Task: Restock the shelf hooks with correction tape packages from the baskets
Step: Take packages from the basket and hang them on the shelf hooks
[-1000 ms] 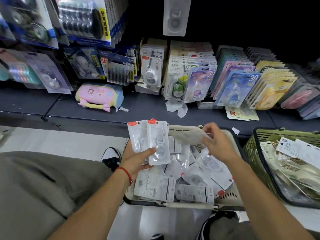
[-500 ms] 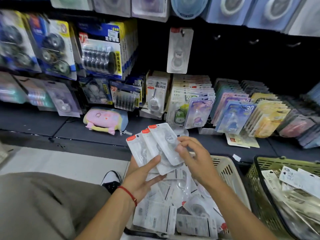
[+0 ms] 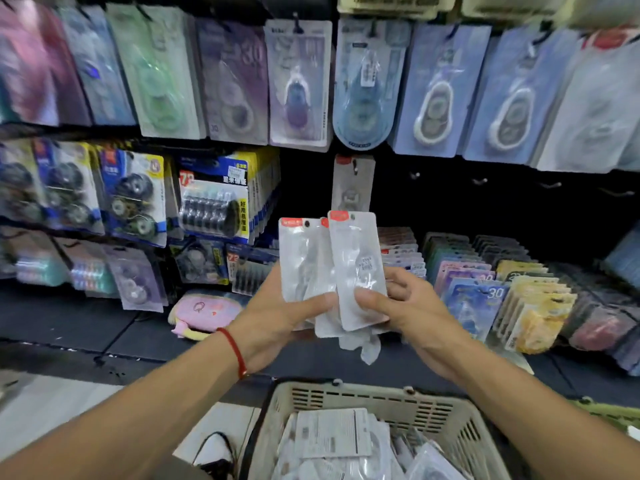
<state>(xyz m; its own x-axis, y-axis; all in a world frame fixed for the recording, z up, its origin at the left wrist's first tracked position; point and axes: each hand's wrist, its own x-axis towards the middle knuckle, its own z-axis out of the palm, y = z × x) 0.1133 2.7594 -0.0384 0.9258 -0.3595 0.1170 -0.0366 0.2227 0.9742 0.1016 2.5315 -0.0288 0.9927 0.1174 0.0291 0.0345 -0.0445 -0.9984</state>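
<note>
My left hand (image 3: 277, 317) grips a small fan of white correction tape packages (image 3: 301, 261) with red tops, held upright before the shelf. My right hand (image 3: 405, 306) pinches the frontmost package (image 3: 356, 268) of the fan with thumb on its face. Just above them one matching package (image 3: 353, 183) hangs alone on a hook against the dark back panel. Several bare hooks (image 3: 479, 181) stick out to its right. The beige basket (image 3: 363, 398) below holds more white packages (image 3: 332, 434).
Rows of hung tape packs (image 3: 298, 84) fill the upper hooks. Blue-yellow refill packs (image 3: 214, 199) hang at left. Standing card packs (image 3: 485, 296) line the shelf at right. A pink pouch (image 3: 204, 311) lies on the dark shelf. A green basket rim (image 3: 609, 412) shows at the right edge.
Both hands have risen from the basket toward the shelf, and the view has tilted up. The right hand, earlier picking in the basket, now holds the front package of the fan.
</note>
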